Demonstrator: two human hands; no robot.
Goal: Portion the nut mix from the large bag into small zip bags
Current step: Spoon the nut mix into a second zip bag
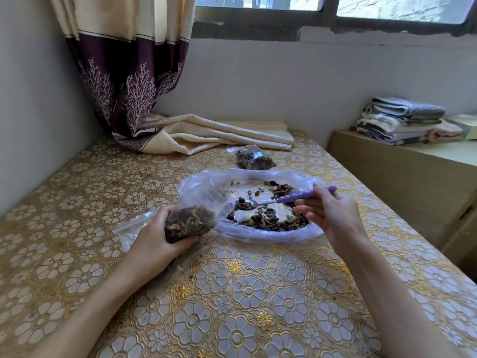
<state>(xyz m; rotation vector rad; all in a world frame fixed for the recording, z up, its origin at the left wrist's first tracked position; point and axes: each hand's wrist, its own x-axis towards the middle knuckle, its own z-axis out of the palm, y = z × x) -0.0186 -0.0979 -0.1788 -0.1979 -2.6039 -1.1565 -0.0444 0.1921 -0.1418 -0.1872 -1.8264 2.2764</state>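
Head view: left hand (154,235) wrapped around the lower part of a small zip bag (189,222), fingers curled under it, thumb on top. Bag is well filled with nut mix, lying tilted with its open mouth toward the large bag (258,233), mouth overlapping the large bag's left edge

Right hand (333,213) pinches the purple handle of a spoon (284,198), handle runs out past the knuckles to the upper right. Metal bowl of the spoon sits right at the small bag's mouth, carrying a few pieces of nut mix (273,220)

Large bag is clear plastic, spread open and flat on the table (258,306), mid-frame. Most of the mix is heaped along its near edge, a smaller clump at the far right, loose bits scattered between; pale bottom shows through in the middle

Second small bag (254,158) of mix lies on the table behind the large bag, apart from it, not touched by either hand. Can't tell if it's sealed

More clear plastic (126,226) pokes out left of the left hand, flat on the table, looks like empty bags, count unclear

Table has a gold floral cover. Curtain (134,81), cream over purple, hangs in the far left corner, its end piled on the table behind the bags. Folded towels (402,122) stacked on a low ledge to the right, below the window (335,6)
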